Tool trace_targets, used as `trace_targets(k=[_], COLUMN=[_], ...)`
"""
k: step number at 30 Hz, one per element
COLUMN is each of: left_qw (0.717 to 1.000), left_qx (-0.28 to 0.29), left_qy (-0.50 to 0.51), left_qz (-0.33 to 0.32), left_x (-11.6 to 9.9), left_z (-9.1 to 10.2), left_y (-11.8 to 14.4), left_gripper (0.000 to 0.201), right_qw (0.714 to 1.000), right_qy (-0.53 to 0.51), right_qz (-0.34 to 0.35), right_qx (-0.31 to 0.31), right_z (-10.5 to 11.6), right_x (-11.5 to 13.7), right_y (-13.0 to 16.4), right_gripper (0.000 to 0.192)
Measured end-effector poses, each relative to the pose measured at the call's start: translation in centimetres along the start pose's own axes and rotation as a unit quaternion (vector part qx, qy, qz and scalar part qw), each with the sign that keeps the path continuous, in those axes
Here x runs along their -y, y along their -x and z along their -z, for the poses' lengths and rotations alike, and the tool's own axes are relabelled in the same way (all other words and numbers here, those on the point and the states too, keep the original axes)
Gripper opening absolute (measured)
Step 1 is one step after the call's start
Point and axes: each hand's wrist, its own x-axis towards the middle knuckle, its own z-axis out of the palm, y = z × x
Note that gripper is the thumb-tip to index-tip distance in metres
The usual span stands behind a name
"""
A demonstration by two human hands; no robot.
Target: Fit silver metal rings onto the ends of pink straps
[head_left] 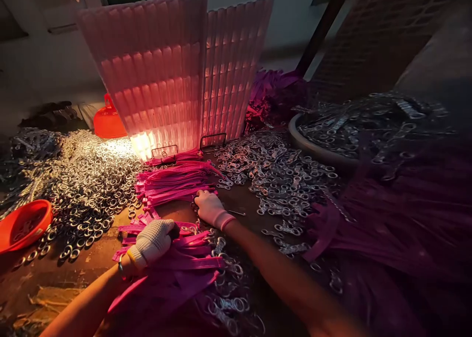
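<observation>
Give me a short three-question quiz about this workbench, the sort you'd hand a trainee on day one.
1. True or false: both hands wear knitted gloves.
2. What does the left hand rest on?
A. a bundle of pink straps
B. the orange bowl
C. the big round tray
3. Fill in the blank: the heaps spread over the table are made of small metal ____.

Key
1. True: the left hand and the right hand are both gloved.
2. A: it presses on the pink straps with its fingers curled; the orange bowl sits off to the left, and the round tray lies at the far right.
3. Rings: the metal rings lie either side of the straps.
</observation>
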Motion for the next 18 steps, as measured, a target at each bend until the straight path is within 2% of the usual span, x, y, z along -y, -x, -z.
trace_targets(k=[2, 3, 4, 5, 7, 9, 11, 13, 14, 16, 18], left_qw=[0.993, 0.977, 0.949, 0.910, 0.820, 0.739, 0.695, 0.687, 0.691, 0.701, 0.714], left_qx=[-0.013, -0.011, 0.001, 0.020, 0.063, 0.074, 0.041, -0.011, -0.033, -0.057, -0.057], left_qy=[0.118, 0.205, 0.301, 0.392, 0.534, 0.634, 0.688, 0.704, 0.701, 0.692, 0.683], left_qz=[0.027, 0.055, 0.091, 0.131, 0.197, 0.217, 0.202, 0.181, 0.174, 0.161, 0.145], left_x=[-0.3, -0.5, -0.7, -1.0, -1.3, -1.2, -0.8, -0.1, 0.2, 0.8, 1.0], left_z=[0.1, 0.3, 0.4, 0.5, 0.6, 0.7, 0.9, 1.4, 1.8, 3.0, 4.2], left_y=[0.0, -0.1, -0.2, -0.4, -0.7, -1.1, -1.4, -1.7, -1.8, -1.8, -1.7], left_gripper=[0.018, 0.021, 0.024, 0.025, 0.024, 0.020, 0.018, 0.016, 0.015, 0.011, 0.009], right_qw=[1.000, 0.999, 0.999, 0.998, 0.995, 0.989, 0.975, 0.962, 0.961, 0.962, 0.958], right_qy=[-0.010, -0.020, -0.034, -0.051, -0.089, -0.134, -0.178, -0.160, -0.131, -0.080, -0.069], right_qz=[0.000, -0.002, -0.002, -0.001, 0.009, 0.045, 0.124, 0.217, 0.241, 0.258, 0.274], right_qx=[0.019, 0.028, 0.036, 0.041, 0.047, 0.049, 0.051, 0.041, 0.035, 0.033, 0.042], right_z=[0.1, 0.4, 0.9, 1.6, 3.4, 5.6, 7.5, 8.3, 8.1, 6.9, 5.2], right_x=[0.1, 0.2, 0.2, 0.4, 1.0, 2.1, 3.7, 5.3, 6.1, 7.5, 8.2], right_y=[0.2, 0.3, 0.4, 0.7, 1.7, 3.7, 6.9, 10.6, 12.4, 15.4, 17.2], right_gripper=[0.026, 0.024, 0.022, 0.023, 0.028, 0.031, 0.024, 0.011, 0.006, 0.004, 0.007])
